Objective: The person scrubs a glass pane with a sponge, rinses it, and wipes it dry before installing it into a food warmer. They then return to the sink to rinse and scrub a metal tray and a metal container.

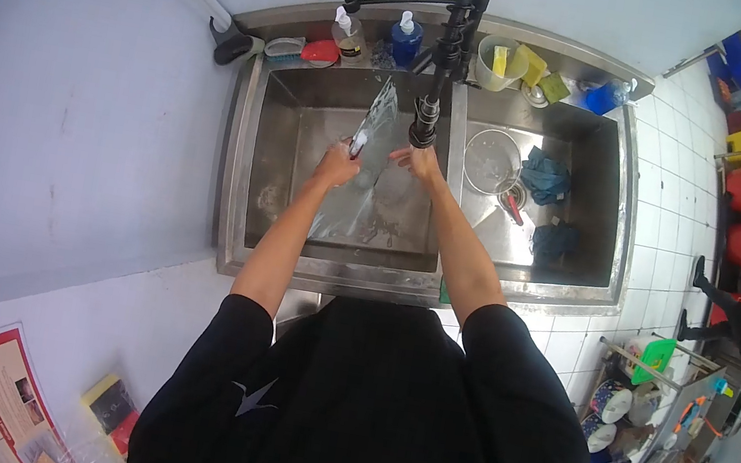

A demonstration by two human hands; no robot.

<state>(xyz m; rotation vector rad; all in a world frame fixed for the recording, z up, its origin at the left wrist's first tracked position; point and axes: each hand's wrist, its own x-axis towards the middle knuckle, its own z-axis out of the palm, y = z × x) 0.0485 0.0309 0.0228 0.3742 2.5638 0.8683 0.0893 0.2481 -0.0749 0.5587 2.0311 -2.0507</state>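
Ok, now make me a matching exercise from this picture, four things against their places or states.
1. Left hand
2. Translucent white round tub
3. Larger crumpled blue cloth
4. Bright green plastic item

A. In the right-hand steel basin
B. Beyond the basins, on the right
C. On the back ledge, something yellow inside
D. Holding a thin, foam-streaked object

Pairs: 1-D, 2-C, 3-A, 4-B
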